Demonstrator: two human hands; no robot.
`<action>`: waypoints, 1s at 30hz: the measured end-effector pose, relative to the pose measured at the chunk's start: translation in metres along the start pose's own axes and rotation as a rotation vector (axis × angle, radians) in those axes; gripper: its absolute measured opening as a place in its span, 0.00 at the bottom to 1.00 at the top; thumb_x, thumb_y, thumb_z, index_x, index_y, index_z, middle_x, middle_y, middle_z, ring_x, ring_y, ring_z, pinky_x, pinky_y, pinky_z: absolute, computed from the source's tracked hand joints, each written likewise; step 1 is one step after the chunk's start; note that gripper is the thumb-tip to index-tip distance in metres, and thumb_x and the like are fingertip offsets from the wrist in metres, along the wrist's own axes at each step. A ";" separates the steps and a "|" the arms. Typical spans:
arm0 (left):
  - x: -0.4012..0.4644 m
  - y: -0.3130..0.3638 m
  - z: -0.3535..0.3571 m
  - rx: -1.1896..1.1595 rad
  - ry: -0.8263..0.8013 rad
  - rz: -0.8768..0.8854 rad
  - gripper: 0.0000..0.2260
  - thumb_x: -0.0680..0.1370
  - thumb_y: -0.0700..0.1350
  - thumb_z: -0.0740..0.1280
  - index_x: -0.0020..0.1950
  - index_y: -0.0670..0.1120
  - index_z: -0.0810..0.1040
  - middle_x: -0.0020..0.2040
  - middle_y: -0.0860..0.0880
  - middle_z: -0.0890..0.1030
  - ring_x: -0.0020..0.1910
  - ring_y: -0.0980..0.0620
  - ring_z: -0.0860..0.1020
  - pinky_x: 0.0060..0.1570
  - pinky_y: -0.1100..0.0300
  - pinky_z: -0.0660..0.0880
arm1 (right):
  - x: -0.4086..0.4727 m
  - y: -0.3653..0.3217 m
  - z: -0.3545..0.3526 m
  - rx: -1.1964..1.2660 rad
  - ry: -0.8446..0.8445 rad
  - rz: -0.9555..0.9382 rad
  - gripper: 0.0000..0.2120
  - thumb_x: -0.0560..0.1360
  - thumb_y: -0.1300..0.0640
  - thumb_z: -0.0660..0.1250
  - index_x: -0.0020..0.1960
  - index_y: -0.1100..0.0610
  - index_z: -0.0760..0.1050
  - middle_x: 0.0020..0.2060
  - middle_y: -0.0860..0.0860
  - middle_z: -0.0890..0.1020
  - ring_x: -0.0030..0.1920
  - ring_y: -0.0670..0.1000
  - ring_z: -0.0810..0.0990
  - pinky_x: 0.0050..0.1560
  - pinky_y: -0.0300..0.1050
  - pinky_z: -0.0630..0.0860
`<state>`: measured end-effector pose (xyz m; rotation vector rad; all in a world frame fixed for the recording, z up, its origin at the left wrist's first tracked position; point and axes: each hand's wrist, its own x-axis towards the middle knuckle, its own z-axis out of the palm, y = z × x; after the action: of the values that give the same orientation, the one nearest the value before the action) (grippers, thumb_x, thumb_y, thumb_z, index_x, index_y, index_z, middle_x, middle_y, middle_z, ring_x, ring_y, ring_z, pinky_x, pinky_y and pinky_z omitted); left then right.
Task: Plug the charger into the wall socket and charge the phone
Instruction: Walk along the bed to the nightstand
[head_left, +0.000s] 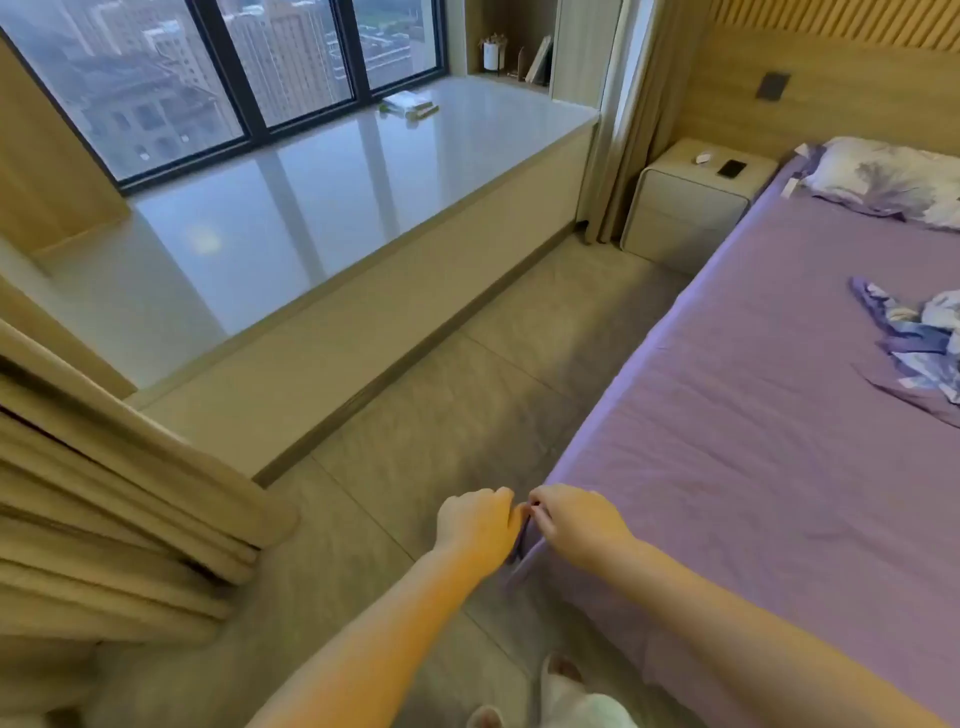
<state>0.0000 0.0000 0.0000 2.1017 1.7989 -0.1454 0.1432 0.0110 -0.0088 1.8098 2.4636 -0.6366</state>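
Observation:
A dark phone (731, 168) lies flat on the pale bedside table (675, 208) at the far end of the room. Beside it sits a small white charger (703, 158). A dark wall socket plate (772, 86) is set in the wooden headboard wall above the table. My left hand (475, 525) and my right hand (576, 522) are both far from these, at the near corner of the bed, pinching the purple sheet (753, 415) where it hangs over the corner.
The bed fills the right side, with a pillow (893, 179) at its head and crumpled floral cloth (919, 332) on it. A long window bench (311, 208) runs along the left. Between bench and bed a tiled floor aisle (467, 405) leads towards the bedside table. Curtains (104, 493) hang at near left.

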 end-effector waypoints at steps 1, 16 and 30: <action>-0.001 -0.001 0.003 0.001 -0.025 -0.010 0.22 0.81 0.58 0.49 0.63 0.46 0.73 0.57 0.45 0.81 0.54 0.41 0.80 0.49 0.51 0.73 | 0.000 0.000 0.002 0.001 -0.013 -0.022 0.13 0.79 0.52 0.52 0.52 0.55 0.73 0.51 0.55 0.81 0.50 0.58 0.78 0.42 0.45 0.62; 0.046 0.007 0.041 -0.085 -0.120 -0.157 0.21 0.81 0.58 0.50 0.59 0.47 0.75 0.54 0.45 0.82 0.51 0.43 0.80 0.50 0.50 0.77 | 0.049 0.056 0.040 0.118 -0.126 -0.077 0.13 0.78 0.48 0.53 0.49 0.53 0.74 0.45 0.52 0.83 0.46 0.56 0.80 0.44 0.49 0.71; 0.099 -0.014 0.035 -0.074 -0.225 -0.185 0.20 0.80 0.59 0.52 0.46 0.47 0.77 0.44 0.47 0.81 0.41 0.47 0.79 0.43 0.52 0.75 | 0.100 0.067 0.040 0.143 -0.235 0.009 0.18 0.78 0.45 0.53 0.46 0.55 0.76 0.42 0.52 0.83 0.44 0.55 0.80 0.40 0.46 0.68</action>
<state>0.0097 0.0818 -0.0667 1.7887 1.8283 -0.3445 0.1629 0.1052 -0.0910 1.6766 2.3079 -0.9868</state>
